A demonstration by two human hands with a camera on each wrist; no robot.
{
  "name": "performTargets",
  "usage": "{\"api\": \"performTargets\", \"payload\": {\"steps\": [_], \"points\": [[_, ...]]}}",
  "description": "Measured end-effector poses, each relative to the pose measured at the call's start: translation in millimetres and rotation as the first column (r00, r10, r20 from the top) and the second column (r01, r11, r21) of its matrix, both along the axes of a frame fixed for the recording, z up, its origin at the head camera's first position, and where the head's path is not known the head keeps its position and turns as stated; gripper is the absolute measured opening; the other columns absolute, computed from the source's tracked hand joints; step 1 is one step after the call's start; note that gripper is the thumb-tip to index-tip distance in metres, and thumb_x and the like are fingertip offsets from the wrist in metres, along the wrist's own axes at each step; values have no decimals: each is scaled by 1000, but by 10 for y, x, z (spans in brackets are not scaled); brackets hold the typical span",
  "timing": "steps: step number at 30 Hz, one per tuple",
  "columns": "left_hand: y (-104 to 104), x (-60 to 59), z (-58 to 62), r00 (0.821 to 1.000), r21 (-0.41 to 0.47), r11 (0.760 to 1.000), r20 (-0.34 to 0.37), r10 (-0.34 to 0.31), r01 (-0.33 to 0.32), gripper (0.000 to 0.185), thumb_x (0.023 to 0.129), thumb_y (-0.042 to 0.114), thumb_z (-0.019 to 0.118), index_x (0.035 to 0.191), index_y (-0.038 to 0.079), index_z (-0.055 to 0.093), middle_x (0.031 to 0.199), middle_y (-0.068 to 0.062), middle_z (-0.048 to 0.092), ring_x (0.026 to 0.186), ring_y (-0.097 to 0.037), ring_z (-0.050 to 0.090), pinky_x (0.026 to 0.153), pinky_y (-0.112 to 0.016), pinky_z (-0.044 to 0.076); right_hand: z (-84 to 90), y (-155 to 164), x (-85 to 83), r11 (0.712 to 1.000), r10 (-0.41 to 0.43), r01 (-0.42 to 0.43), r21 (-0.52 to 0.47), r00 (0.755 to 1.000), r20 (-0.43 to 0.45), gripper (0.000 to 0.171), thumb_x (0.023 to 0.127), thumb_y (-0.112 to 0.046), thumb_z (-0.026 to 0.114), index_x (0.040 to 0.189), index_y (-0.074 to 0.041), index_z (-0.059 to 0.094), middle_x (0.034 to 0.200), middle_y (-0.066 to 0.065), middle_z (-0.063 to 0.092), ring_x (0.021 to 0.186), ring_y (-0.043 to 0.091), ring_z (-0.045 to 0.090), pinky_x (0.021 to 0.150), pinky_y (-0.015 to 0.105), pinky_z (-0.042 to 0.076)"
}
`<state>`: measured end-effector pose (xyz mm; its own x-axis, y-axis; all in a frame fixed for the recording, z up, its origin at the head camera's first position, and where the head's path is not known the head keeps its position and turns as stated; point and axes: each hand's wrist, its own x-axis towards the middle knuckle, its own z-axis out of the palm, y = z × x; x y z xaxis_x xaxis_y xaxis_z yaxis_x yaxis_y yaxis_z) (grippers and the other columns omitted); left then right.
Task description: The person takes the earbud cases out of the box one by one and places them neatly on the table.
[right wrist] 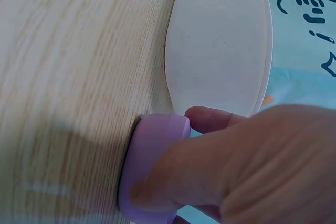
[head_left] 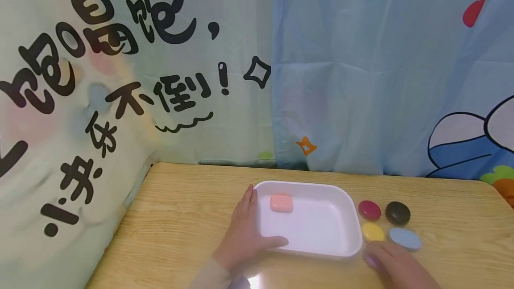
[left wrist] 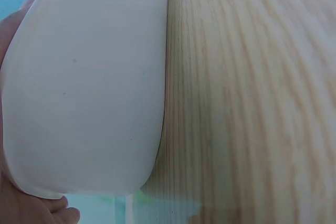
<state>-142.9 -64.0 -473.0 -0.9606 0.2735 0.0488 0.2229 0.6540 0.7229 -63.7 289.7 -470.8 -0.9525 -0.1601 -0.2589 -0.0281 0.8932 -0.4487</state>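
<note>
Our right hand (right wrist: 247, 166) pinches a purple piece (right wrist: 152, 169) between thumb and fingers; the piece rests on the table (right wrist: 68, 77), just beside the near right corner of the white tray (right wrist: 218, 45). From the head view, this hand (head_left: 395, 264) sits at the near right of the tray, with the purple piece (head_left: 373, 260) partly hidden beneath it. Our left hand (head_left: 245, 231) holds the tray's (head_left: 321, 217) left end, fingers straight along the outer wall and thumb hooked over the near rim. A pink block (head_left: 281, 203) lies inside the tray at its far left. Just right of the tray, four oval pieces sit in a cluster: red (head_left: 369, 210), dark brown (head_left: 397, 213), yellow (head_left: 373, 232) and blue (head_left: 405, 238), the last two nearest our right hand. Printed curtains (head_left: 160, 70) hang behind the table.
</note>
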Motion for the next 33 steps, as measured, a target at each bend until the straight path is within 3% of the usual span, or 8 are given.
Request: {"api": "performTargets", "payload": {"steps": [5, 7, 10, 15, 20, 25, 30, 33], "points": [[-2, -9, -2, 1000, -2, 1000, -1, -2, 2, 135, 66, 76, 77, 162, 9, 10, 169, -5, 4, 150, -38, 17, 118, -59, 24, -24, 23, -6, 999, 34, -31, 38, 997, -71, 38, 88, -37, 77, 124, -30, 64, 127, -12, 59, 118, 17, 54, 100, 45, 50], [-4, -14, -2, 1000, 3, 1000, 1, -1, 1, 135, 66, 75, 77, 162, 9, 10, 169, -4, 4, 151, -38, 17, 118, -58, 24, -18, 18, 2, 999, 23, -20, 35, 997, -78, 46, 82, -41, 81, 124, -31, 64, 128, -12, 58, 118, 16, 53, 101, 45, 50], [-5, -21, -4, 1000, -1, 1000, -3, -4, 4, 134, 66, 75, 77, 162, 9, 10, 169, -3, 4, 151, -37, 17, 119, -57, 23, 4, 9, 34, 1000, -8, 10, 20, 997, -74, 50, 82, -44, 81, 127, -32, 62, 130, -12, 56, 119, 16, 52, 100, 44, 51], [-6, -24, -6, 1000, -8, 1000, -14, -5, 5, 134, 66, 75, 77, 162, 8, 11, 169, -4, 4, 151, -36, 18, 119, -57, 23, 103, -25, 45, 998, -31, 36, 47, 994, -102, 37, 94, -45, 67, 127, -27, 63, 129, -7, 58, 117, 19, 52, 97, 47, 53], [-7, -22, -10, 1000, -1, 1000, -10, -4, 4, 135, 66, 75, 78, 162, 9, 11, 169, -4, 4, 151, -35, 16, 120, -56, 21, 242, -25, -27, 998, -10, 16, 65, 996, -92, 55, 97, -61, 53, 127, -17, 65, 130, 6, 61, 119, 32, 54, 95, 57, 52], [-7, -23, -21, 1000, -5, 1000, -7, -2, 2, 135, 65, 77, 77, 162, 9, 11, 169, -4, 4, 151, -36, 17, 119, -56, 23, 329, -58, -79, 996, 21, -9, 92, 991, -133, 50, 96, -47, 63, 130, -10, 63, 131, 16, 61, 120, 41, 53, 94, 62, 49], [-3, -15, -8, 1000, -6, 1000, 1, -5, 5, 135, 65, 75, 77, 162, 8, 12, 169, -4, 4, 151, -36, 17, 119, -56, 23, 409, -112, -161, 996, -36, 36, 76, 999, -1, 66, 97, -48, 61, 144, -3, 49, 140, 26, 51, 126, 49, 45, 97, 69, 42], [1, -3, 16, 1000, 2, 1000, 10, -4, 4, 134, 66, 73, 79, 162, 7, 12, 169, -5, 5, 151, -37, 17, 119, -57, 23, 448, -190, -201, 996, -51, 52, 78, 998, -21, 63, 95, -34, 69, 145, -3, 48, 139, 24, 54, 121, 45, 50, 97, 68, 43]]}}
